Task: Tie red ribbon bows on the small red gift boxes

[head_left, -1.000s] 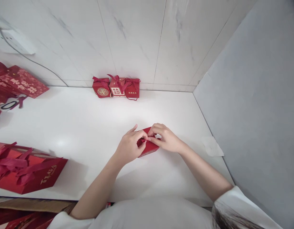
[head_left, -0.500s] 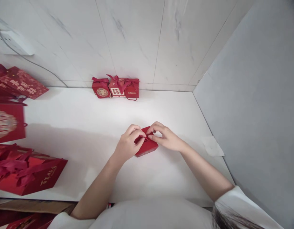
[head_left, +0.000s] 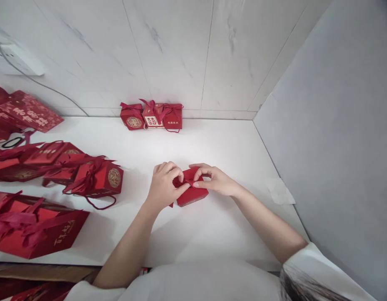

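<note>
A small red gift box (head_left: 193, 195) rests on the white tabletop (head_left: 218, 234) in front of me, with a dark red ribbon (head_left: 189, 182) gathered over its top. My left hand (head_left: 164, 184) is at the box's left side, thumb and index finger pinching the ribbon. From the right, my right hand (head_left: 214, 179) reaches over the box and pinches the ribbon near its middle, fingertips close to the left thumb. A small ribbon end shows below the left hand. The exact shape of the knot is partly hidden by my fingers.
Three finished-looking red boxes (head_left: 152, 117) with bows stand against the marbled wall. On the left are several small ribboned boxes (head_left: 99, 177), a larger red box (head_left: 39, 225) and flowered red boxes (head_left: 33, 110). A grey cable (head_left: 52, 88) runs down the wall. White paper (head_left: 280, 191) lies at the right edge.
Several small ribboned boxes now lie at left where a red box with a round emblem was. My left hand has shifted slightly left with the ribbon; my right hand stays at the box.
</note>
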A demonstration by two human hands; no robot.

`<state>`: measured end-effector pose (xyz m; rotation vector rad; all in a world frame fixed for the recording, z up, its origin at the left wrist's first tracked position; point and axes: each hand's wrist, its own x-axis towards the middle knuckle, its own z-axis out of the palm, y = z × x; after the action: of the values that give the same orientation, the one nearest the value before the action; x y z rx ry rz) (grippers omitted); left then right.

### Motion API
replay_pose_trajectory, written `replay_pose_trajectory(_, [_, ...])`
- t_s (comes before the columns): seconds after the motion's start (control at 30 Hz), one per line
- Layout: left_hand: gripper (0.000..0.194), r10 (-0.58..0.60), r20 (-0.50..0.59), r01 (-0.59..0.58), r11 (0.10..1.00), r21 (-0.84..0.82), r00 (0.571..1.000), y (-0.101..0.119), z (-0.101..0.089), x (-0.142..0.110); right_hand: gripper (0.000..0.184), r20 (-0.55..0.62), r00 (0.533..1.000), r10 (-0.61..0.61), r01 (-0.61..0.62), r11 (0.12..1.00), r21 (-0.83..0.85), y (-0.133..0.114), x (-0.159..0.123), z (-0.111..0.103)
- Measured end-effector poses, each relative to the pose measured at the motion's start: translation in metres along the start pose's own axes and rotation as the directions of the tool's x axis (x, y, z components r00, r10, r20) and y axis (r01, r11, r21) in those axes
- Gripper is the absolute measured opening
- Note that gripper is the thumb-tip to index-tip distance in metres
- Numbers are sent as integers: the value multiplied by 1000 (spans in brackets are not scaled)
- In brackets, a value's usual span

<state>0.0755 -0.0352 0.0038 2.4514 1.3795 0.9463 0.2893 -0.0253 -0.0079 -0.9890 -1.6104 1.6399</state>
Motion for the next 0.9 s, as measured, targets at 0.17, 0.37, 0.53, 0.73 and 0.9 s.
replay_pose_trajectory(0.17, [16,-44,98,47,998,-35,994,-2,-5,0,16,23,1000,7,-7,1000,20,-1,0,1])
replay_pose_trajectory(0.37, [6,-45,201,76,986,-146,979,-3,-10,2,19,52,999,6,-7,1000,24,0,0,1])
replay_pose_trajectory(0.53, [9,22,254,52,959,-279,967,-7,-17,4,18,77,997,5,-5,1000,7,-3,-1,0])
replay_pose_trajectory(0.73, [16,12,291,71,960,-272,957,-7,-26,3,14,74,997,1,1,1000,-23,-9,-3,-2])
replay_pose_trajectory(0.9, [13,-7,376,124,950,-288,927,-6,-35,1,10,61,997,49,-49,999,-4,-12,-5,-5])
